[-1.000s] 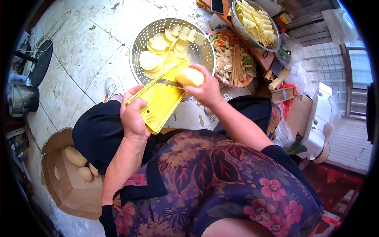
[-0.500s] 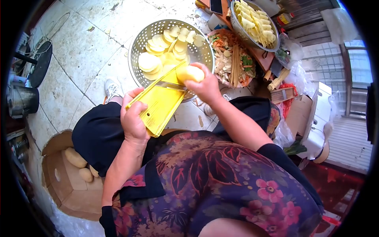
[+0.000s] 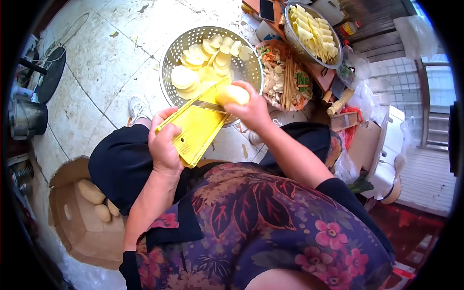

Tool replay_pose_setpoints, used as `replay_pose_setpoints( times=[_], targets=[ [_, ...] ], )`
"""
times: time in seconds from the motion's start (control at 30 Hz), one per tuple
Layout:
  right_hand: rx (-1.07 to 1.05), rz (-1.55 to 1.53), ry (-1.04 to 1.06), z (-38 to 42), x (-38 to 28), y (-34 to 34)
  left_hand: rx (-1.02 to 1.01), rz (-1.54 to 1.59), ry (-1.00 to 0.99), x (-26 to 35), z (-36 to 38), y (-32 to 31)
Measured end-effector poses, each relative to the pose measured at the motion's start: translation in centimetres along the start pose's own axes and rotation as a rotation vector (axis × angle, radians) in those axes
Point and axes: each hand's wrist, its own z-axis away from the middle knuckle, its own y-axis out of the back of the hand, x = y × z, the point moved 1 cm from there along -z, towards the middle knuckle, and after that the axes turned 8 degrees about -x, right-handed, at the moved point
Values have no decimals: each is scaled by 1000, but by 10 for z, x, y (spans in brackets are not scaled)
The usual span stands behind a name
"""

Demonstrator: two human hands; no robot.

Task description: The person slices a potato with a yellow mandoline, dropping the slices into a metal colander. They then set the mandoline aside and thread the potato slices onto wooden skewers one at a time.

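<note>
My left hand (image 3: 166,140) is closed around the lower end of a yellow mandoline slicer (image 3: 199,129), which slants up and away over the near rim of a metal colander (image 3: 166,63). A metal blade crosses the slicer's middle. In my right hand (image 3: 254,110) is a peeled potato (image 3: 233,95), held against the slicer's upper part, just beyond the blade. Potato slices (image 3: 185,77) lie in the colander beneath, and some at its far side are threaded in a row. My fingers partly hide the potato.
At the far right, a metal bowl (image 3: 290,30) holds skewered potato slices (image 3: 314,31). Beside the colander lies a tray of chopped vegetables (image 3: 273,67) with wooden skewers (image 3: 289,86). Unpeeled potatoes (image 3: 91,192) sit in a cardboard box (image 3: 89,239) at lower left. A phone (image 3: 266,9) is at the top.
The potato in my right hand has shifted very slightly on the slicer, and my right fingers have turned a little around it. My left hand and the slicer hold nearly the same position.
</note>
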Motion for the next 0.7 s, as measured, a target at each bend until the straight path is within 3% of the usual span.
replay_pose_setpoints(
  times=[0.13, 0.2, 0.27, 0.4, 0.53, 0.67, 0.7],
  targets=[
    [-136, 103, 522, 49, -47, -16, -6, 12, -1, -2, 0, 0],
    [-109, 106, 502, 42, -33, -17, -6, -4, 6, -2, 1, 0],
    [-47, -49, -1, 10, -5, -6, -4, -17, 2, -1, 0, 0],
    [-70, -132, -1, 2, 8, -6, -18, -7, 2, 0, -1, -1],
    [-167, 13, 452, 48, -42, -18, -17, -4, -5, -1, 1, -1],
    [-54, -35, 7, 5, 3, -2, -26, -42, 1, -1, 1, -1],
    [-42, -105, 13, -7, 17, -1, -33, -41, -6, -2, 1, -1]
  ],
)
